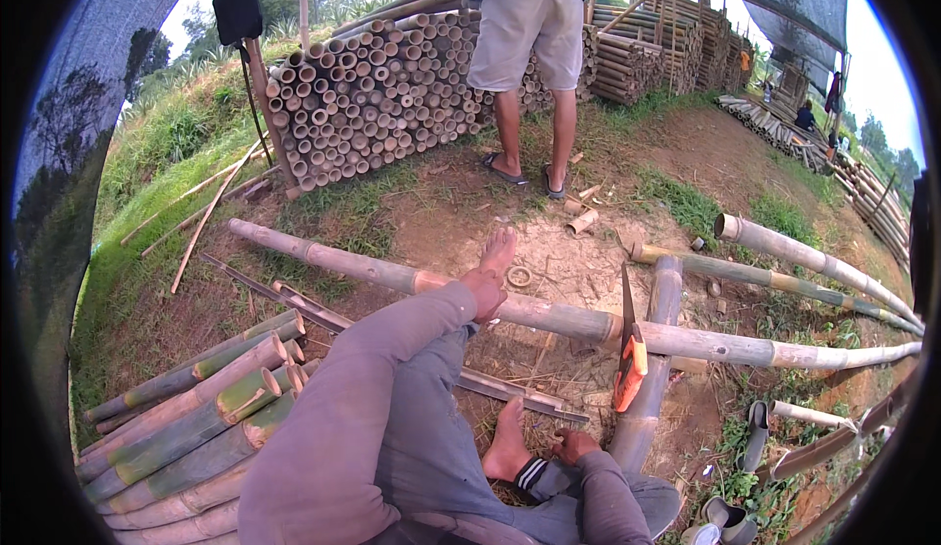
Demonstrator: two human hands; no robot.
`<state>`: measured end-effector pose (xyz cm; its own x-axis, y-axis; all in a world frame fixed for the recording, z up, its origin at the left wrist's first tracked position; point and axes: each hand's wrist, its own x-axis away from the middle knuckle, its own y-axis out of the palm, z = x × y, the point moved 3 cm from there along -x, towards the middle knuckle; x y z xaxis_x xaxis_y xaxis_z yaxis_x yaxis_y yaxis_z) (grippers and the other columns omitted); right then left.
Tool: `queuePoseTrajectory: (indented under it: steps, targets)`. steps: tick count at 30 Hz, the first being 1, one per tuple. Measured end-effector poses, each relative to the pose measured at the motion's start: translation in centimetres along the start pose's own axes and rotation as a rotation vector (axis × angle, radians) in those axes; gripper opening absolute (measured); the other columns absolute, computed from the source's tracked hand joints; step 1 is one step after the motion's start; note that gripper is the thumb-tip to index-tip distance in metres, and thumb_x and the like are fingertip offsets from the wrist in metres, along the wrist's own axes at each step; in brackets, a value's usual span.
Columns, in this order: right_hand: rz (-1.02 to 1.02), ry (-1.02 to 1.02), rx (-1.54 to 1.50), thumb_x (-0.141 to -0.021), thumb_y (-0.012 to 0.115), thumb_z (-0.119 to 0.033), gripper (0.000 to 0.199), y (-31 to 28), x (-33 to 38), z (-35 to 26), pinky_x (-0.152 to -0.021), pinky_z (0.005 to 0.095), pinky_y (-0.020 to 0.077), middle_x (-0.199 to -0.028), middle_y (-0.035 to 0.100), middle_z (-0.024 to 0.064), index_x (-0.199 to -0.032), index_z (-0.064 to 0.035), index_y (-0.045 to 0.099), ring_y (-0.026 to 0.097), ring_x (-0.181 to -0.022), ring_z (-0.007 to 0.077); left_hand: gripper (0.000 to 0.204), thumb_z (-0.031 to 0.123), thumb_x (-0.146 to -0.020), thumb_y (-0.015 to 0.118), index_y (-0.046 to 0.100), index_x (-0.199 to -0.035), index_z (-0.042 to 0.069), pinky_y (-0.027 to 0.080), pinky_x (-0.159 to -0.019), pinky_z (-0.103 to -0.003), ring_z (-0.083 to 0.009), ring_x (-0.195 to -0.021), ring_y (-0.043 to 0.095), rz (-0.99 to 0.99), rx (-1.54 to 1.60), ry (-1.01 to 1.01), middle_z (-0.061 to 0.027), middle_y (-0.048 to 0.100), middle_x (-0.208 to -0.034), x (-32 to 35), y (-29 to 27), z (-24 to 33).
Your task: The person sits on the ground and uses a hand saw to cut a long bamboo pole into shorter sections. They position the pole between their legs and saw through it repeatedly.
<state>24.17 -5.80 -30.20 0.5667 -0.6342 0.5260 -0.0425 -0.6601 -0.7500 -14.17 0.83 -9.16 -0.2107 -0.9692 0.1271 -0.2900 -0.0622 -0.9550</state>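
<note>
My left hand (485, 294) is closed around my left ankle, just below the bare foot (499, 249) that rests by a long bamboo pole (564, 320). Low in the view, my right hand (575, 445) hovers beside my other bare foot (507, 442), empty, its fingers loosely apart. A handsaw (630, 364) with an orange handle stands against the pole, its blade pointing up and away, and neither hand touches it. Beneath the pole lies a thicker bamboo piece (647, 413), crossing it. I cannot tell whether the blade sits in a cut.
Cut bamboo lengths (206, 427) are heaped at my left. A person (529, 45) stands facing away before a big bamboo stack (382, 89). Short offcuts (581, 222) and a bamboo ring (520, 276) lie on sawdust. Shoes (730, 520) sit at lower right, more poles (814, 261) at right.
</note>
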Motion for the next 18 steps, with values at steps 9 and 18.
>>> queuePoseTrajectory:
  steps: [9,18]
  targets:
    - [0.022,0.016,0.044,-0.089,0.069,-0.049,0.068,0.71,-0.21,0.73,-0.106,0.0452,0.0517,-0.125,0.073,0.0201,-0.145,-0.0098,0.06,0.067,-0.121,0.0377,0.039,0.042,-0.089,0.07,0.075,-0.114,0.013,0.052,-0.098,-0.047,-0.0285,-0.124,0.06,0.042,0.007,0.015,-0.0105,0.068,-0.123,0.03,0.37,-0.12]
    - [-0.003,0.006,-0.003,-0.091,0.068,-0.046,0.067,0.52,-0.36,0.49,-0.108,0.0447,0.0499,-0.13,0.07,0.0209,-0.147,-0.0099,0.058,0.065,-0.125,0.0376,0.039,0.042,-0.088,0.07,0.076,-0.113,0.013,0.052,-0.097,-0.047,-0.0299,-0.124,0.06,0.044,0.011,0.018,-0.0105,0.068,-0.124,0.01,0.67,-0.29]
